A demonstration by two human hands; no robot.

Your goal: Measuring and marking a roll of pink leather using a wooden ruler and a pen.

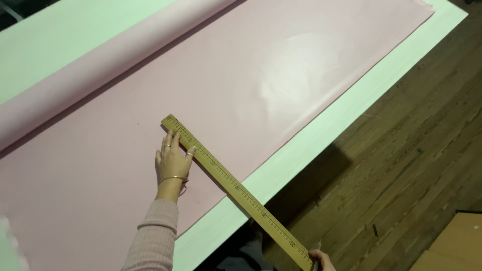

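The left hand [172, 159] lies flat, palm down, on the pink sheet [211, 100], fingers stretched out together and pointing away from the person, the wrist straight and the forearm in a ribbed pale pink sleeve [153, 241] coming up from the bottom edge of the view; a thin bangle [174, 178] sits at the wrist and rings show on two fingers. It grips nothing: the outer fingers press against the near side of the long wooden ruler [233, 188], close to its far end. The ruler lies slantwise across the sheet's near edge, its far end resting on the pink material, its middle crossing the pale green table [321, 133] border, and its near end jutting out past the table's edge over the dark wooden floor [411, 165]. There the right hand [321, 260] shows only as a few fingers at the bottom edge, closed on the ruler's near end; a thin grey object beside them is too cut off to identify. The sheet's rolled part [110, 55] runs along the far side of the table, and a cardboard box [454, 246] corner sits on the floor at lower right
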